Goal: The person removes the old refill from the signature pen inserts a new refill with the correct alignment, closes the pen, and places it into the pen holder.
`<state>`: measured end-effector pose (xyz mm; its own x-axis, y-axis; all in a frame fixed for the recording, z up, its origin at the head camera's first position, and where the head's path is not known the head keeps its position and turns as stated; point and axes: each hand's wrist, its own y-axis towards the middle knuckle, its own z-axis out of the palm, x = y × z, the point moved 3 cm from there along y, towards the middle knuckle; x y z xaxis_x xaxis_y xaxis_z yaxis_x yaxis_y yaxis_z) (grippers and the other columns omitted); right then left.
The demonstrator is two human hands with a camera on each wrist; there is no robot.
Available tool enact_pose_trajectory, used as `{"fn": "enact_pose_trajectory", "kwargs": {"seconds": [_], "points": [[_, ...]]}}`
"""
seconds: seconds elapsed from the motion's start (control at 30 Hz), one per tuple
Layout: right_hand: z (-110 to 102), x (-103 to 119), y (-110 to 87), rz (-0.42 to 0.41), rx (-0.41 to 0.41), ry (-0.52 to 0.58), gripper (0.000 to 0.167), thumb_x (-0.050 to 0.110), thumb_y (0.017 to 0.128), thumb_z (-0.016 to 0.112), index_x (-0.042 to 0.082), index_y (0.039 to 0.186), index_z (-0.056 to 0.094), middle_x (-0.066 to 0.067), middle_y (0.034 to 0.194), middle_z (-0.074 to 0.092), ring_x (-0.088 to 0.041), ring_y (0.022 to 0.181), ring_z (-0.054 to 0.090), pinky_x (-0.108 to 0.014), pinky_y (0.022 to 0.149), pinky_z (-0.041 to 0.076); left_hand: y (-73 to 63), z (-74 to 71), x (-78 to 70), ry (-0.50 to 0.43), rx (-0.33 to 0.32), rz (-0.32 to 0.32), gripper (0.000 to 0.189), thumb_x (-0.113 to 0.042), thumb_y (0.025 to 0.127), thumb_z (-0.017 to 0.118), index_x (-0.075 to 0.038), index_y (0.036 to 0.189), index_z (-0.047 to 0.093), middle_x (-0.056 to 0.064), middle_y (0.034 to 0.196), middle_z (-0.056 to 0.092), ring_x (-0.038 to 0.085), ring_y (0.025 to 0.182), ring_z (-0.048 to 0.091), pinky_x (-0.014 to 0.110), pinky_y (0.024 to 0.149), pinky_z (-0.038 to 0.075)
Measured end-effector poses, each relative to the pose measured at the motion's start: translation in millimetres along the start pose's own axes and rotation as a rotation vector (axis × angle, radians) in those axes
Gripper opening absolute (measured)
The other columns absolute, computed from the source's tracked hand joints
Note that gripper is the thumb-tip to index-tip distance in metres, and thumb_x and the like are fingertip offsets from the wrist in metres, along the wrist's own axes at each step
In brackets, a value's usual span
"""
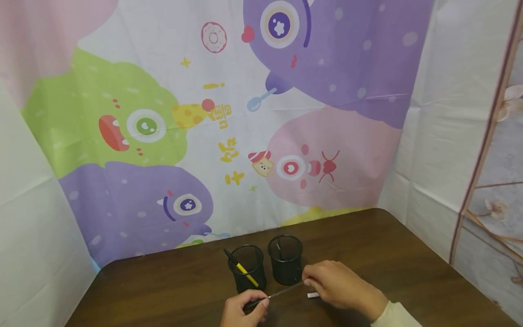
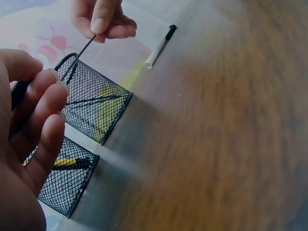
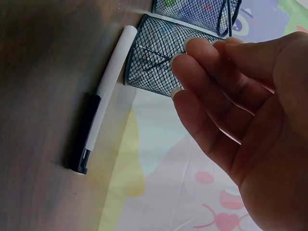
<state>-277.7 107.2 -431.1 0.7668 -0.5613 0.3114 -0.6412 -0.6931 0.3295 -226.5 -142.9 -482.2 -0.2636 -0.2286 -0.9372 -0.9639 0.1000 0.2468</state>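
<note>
My left hand grips a dark pen part near the front of the table. From it a thin pen refill runs up and to the right. The thumb and fingertips of my right hand pinch the far end of this refill, so it spans the space between both hands. Below the right hand lies a white pen barrel with a black clip, flat on the table. In the head view that hand hides most of the barrel.
Two black mesh cups stand just beyond the hands. The left cup contains a yellow and black pen; the right cup has a thin dark stick inside. A printed cartoon curtain hangs behind the brown table.
</note>
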Motion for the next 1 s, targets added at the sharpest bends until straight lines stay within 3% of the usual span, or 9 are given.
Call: {"fn": "enact_pose_trajectory", "kwargs": {"seconds": [0.63, 1.0], "points": [[13.9, 8.4, 4.3, 0.050, 0.033, -0.004, 0.007, 0.021, 0.097, 0.067, 0.021, 0.091, 0.070, 0.021, 0.082, 0.061, 0.004, 0.071, 0.054, -0.027, 0.063, 0.052, -2.0, 0.9, 0.7, -0.017, 0.010, 0.023, 0.009, -0.014, 0.090, 0.075, -0.005, 0.092, 0.074, -0.002, 0.069, 0.068, 0.013, 0.058, 0.067, 0.031, 0.056, 0.059], [20.5, 15.9, 8.3, 0.025, 0.041, -0.024, 0.008, 0.021, 0.096, 0.068, 0.021, 0.089, 0.069, 0.021, 0.080, 0.060, 0.005, 0.068, 0.051, -0.024, 0.059, 0.050, 0.0, 2.1, 2.1, -0.012, 0.013, 0.056, 0.009, -0.013, 0.089, 0.075, -0.004, 0.093, 0.074, -0.003, 0.069, 0.068, 0.012, 0.057, 0.067, 0.033, 0.056, 0.059]]}}
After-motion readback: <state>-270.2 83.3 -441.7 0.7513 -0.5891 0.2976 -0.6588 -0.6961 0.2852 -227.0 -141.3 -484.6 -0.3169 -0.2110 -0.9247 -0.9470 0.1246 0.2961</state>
